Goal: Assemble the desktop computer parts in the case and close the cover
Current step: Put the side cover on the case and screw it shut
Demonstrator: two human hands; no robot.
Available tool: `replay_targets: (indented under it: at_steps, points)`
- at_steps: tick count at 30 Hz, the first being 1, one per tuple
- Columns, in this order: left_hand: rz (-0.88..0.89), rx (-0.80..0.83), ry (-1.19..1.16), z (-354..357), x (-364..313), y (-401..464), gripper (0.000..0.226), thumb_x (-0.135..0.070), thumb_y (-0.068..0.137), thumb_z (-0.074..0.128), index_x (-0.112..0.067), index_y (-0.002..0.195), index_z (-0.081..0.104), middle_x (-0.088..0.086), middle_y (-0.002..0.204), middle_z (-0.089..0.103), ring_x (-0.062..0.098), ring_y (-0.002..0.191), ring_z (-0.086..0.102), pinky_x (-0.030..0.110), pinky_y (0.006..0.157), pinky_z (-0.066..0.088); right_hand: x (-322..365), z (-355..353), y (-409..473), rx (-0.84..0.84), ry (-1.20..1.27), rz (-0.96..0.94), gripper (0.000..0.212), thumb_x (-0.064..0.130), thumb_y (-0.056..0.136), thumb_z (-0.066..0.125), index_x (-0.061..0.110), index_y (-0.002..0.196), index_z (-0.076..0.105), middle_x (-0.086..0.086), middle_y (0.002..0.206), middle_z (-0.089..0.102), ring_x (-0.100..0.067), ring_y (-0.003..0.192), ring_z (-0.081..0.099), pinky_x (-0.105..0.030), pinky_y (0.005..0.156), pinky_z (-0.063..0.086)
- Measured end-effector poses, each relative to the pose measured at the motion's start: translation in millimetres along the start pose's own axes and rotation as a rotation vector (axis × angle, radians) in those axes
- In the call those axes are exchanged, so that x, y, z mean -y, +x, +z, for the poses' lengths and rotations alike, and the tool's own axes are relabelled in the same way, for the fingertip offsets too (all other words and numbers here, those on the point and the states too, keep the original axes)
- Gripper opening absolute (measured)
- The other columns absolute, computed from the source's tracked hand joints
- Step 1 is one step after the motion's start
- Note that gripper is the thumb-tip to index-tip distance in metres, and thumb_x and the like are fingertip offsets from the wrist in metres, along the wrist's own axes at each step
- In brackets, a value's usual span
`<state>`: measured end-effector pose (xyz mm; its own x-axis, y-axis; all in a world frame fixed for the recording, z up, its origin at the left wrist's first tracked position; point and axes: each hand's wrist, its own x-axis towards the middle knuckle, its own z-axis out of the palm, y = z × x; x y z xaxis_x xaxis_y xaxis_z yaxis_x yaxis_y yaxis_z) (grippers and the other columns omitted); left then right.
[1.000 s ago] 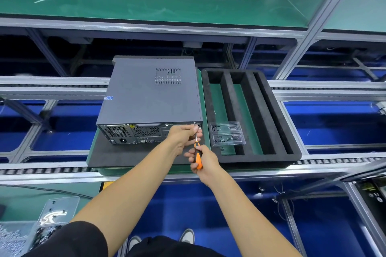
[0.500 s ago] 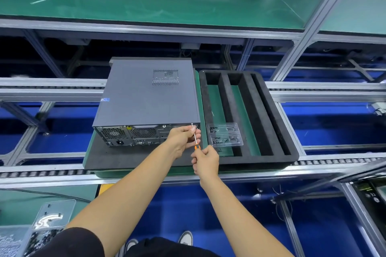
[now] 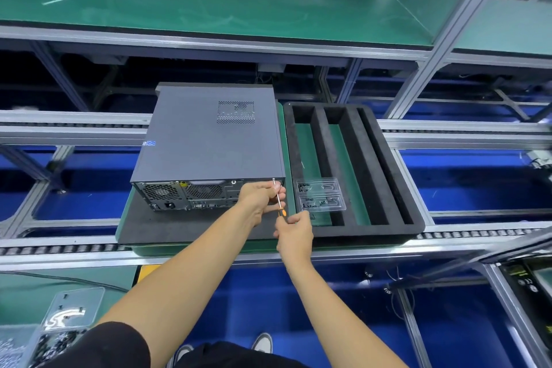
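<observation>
Gripping the orange-handled screwdriver [image 3: 280,206], the right hand [image 3: 294,237] had its fingers wrapped round the handle, tip set at the upper right corner of the case's rear panel. Left hand [image 3: 260,196] curled around the shaft near that corner, steadying it. Grey computer case [image 3: 209,140], cover on, lay at frame centre on a black foam pad [image 3: 143,230]. Blue sticker [image 3: 149,143] on its left edge — text too small to read. Black foam tray [image 3: 385,164] to the right held a clear plastic blister pack [image 3: 321,194]. Surroundings: roller conveyor rails [image 3: 478,234], green-topped shelf [image 3: 209,6] above, aluminium framing, blue floor — lower left, clear packs of small parts [image 3: 68,312].
</observation>
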<state>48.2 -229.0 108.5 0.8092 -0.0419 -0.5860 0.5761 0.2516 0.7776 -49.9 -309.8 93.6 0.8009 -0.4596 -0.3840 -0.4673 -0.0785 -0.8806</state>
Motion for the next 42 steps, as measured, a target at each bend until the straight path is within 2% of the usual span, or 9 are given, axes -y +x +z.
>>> replay_targets:
  at_steps: [4,10,14,20,29,35,38,40,42]
  points:
    - [-0.001,0.021,-0.012,-3,2,-1,0.016,-0.006,0.094,0.069,0.002,0.108,0.072,0.011,0.090,0.077,0.015,0.075,0.074,0.029,0.063,0.061,-2,4,4,-0.023,-0.088,-0.085,0.019,0.014,0.095,0.057,0.015,0.078,0.048,0.001,0.056,0.064,-0.003,0.046,0.053,-0.023,0.051,0.037]
    - [-0.030,0.172,-0.023,-13,2,-4,0.018,-0.005,0.102,0.057,-0.001,0.116,0.067,0.012,0.100,0.077,0.017,0.086,0.075,0.027,0.070,0.061,3,10,5,0.158,0.356,0.307,0.017,0.008,0.098,0.051,0.011,0.082,0.047,-0.003,0.053,0.052,-0.013,0.040,0.029,-0.022,0.039,0.019]
    - [0.000,0.116,0.003,-9,0,-4,0.019,-0.003,0.100,0.060,0.004,0.116,0.067,0.012,0.092,0.076,0.015,0.077,0.075,0.026,0.065,0.061,10,14,2,0.224,0.536,0.467,0.006,0.010,0.094,0.053,0.012,0.088,0.053,-0.002,0.058,0.058,-0.012,0.040,0.036,-0.021,0.036,0.020]
    - [-0.009,0.013,-0.023,2,2,0,0.014,-0.006,0.095,0.069,0.002,0.106,0.071,0.007,0.078,0.077,0.013,0.069,0.074,0.027,0.059,0.060,1,10,4,-0.032,0.065,0.047,0.024,0.016,0.092,0.062,0.015,0.075,0.045,-0.004,0.063,0.063,-0.008,0.042,0.049,-0.025,0.042,0.038]
    - [0.026,-0.054,-0.012,12,-2,2,0.013,-0.008,0.096,0.068,0.002,0.104,0.072,0.007,0.081,0.076,0.008,0.061,0.070,0.020,0.054,0.056,17,3,19,0.195,0.376,0.364,0.020,0.006,0.094,0.057,0.013,0.078,0.048,-0.001,0.056,0.049,-0.012,0.041,0.029,-0.022,0.037,0.018]
    - [0.003,0.088,-0.041,3,-2,-8,0.026,-0.015,0.103,0.059,0.002,0.121,0.066,0.011,0.099,0.077,0.015,0.081,0.074,0.027,0.073,0.062,13,6,10,0.139,0.307,0.224,0.021,0.009,0.094,0.059,0.012,0.077,0.047,-0.002,0.056,0.055,-0.013,0.040,0.040,-0.024,0.037,0.028]
    - [-0.025,0.153,-0.049,-14,11,-21,0.030,-0.026,0.109,0.045,-0.006,0.119,0.066,0.009,0.099,0.078,0.017,0.084,0.075,0.029,0.070,0.061,6,24,-5,0.103,0.210,0.099,0.028,0.014,0.096,0.058,0.014,0.073,0.042,-0.008,0.062,0.058,-0.018,0.045,0.047,-0.028,0.042,0.037]
    - [0.016,0.102,-0.080,-29,17,-25,0.035,-0.030,0.110,0.039,-0.010,0.114,0.068,0.009,0.093,0.078,0.019,0.083,0.074,0.031,0.069,0.059,7,37,-13,0.100,0.082,-0.006,0.030,0.022,0.096,0.061,0.018,0.071,0.045,-0.001,0.064,0.060,-0.019,0.054,0.053,-0.030,0.051,0.043]
    - [0.113,-0.051,-0.125,-52,15,-26,0.037,-0.031,0.111,0.037,-0.015,0.110,0.071,0.008,0.071,0.071,0.019,0.071,0.071,0.032,0.065,0.058,14,51,-21,0.154,-0.165,-0.144,0.024,0.042,0.095,0.052,0.029,0.075,0.050,0.010,0.069,0.062,-0.013,0.063,0.056,-0.030,0.054,0.040]
